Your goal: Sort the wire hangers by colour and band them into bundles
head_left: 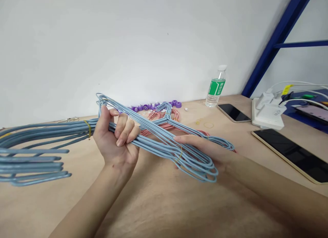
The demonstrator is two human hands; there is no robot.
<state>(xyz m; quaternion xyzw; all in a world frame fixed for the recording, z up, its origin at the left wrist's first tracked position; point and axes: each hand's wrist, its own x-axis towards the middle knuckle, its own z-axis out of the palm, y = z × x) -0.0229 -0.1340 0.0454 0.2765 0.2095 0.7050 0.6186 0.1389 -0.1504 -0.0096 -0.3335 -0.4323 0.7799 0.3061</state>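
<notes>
L hand (119,134) grips blue hangers (156,147), R hand (211,149) holds their right end; yellow bands (89,128) alr. on; what's left unclear.

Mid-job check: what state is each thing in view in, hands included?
Left hand: closed around held blue hangers
Right hand: touching their looped end, fingers partly hidden
Held blue hangers: bundled with yellow bands
Pink hangers: lying, partly covered
Bottle: standing, capped
Near phone: flat, screen dark
Far phone: flat, screen dark
Power strip: chargers plugged in
</notes>
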